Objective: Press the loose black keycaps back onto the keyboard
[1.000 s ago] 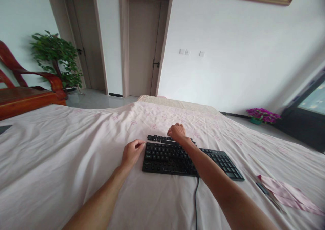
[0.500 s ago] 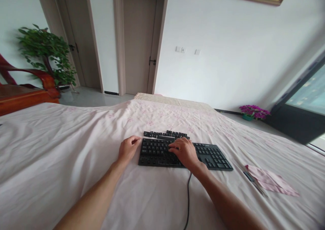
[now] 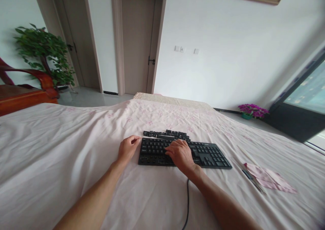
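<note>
Had the keyboard (image 3: 210, 154) flat on the bed sheet (image 3: 63, 138), straight ahead at twelve o'clock, long side across the view. Had a row of loose keycaps (image 3: 165, 134) on the sheet just beyond its far edge, at the keyboard's twelve o'clock, close to it but apart. Saw the cable (image 3: 188, 199) leaving the near edge at six o'clock, toward the body.

Laid the right hand (image 3: 180, 154) palm down over the middle rows, fingers bent onto the keys. Could not tell whether a cap sat pinched beneath the tips, hidden by the back of the hand. Held the left hand (image 3: 127, 148) at the keyboard's nine o'clock, loosely curled, fingertips drawn together by the far left corner and touching or nearly touching the case. Could not tell whether anything small lay inside that curl either.

Noted a pink cloth (image 3: 269, 181) with a dark slim tool (image 3: 250, 177) at its edge, well apart at four o'clock.

Judged that the soft bed would let the board sink and rock. Judged it best, then, to steady the left end at nine o'clock, to press straight down rather than at a slant, with one fingertip squarely over a single key, and to avoid sweeping a wrist through the loose caps.
</note>
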`<state>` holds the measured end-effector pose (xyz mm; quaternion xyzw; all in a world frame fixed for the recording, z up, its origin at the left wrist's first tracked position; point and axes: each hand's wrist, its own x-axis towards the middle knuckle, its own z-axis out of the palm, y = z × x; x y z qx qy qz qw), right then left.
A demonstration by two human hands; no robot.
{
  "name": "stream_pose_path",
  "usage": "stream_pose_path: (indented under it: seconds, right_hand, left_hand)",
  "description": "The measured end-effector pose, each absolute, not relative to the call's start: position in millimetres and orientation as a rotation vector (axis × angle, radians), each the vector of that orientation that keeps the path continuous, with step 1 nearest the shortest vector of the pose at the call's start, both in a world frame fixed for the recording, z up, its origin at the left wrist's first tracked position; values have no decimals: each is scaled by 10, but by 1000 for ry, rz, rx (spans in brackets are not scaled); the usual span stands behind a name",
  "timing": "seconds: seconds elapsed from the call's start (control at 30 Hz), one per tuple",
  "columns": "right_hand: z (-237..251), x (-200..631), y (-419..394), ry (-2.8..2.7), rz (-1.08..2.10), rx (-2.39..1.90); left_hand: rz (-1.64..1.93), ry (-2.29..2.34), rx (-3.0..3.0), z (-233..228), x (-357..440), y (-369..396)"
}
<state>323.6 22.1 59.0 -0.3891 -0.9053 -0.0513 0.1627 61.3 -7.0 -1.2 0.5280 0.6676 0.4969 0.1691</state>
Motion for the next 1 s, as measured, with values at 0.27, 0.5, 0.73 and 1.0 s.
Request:
stream_pose_path:
  seconds: [0.27, 0.5, 0.73, 1.0]
  right_hand:
    - [616, 3223, 194, -2622, -166, -1097]
    - [602, 3194, 193, -2642, -187, -1076]
    - [577, 3197, 193, -2680, -229, -1081]
    - [604, 3162, 20, -2758, -451, -1027]
  left_hand:
    - [1405, 1899, 1494, -18, 608, -63]
    - [1396, 1906, 1501, -11, 615, -68]
    - [1404, 1894, 1515, -3, 621, -67]
    - [1401, 1889, 1511, -9, 613, -70]
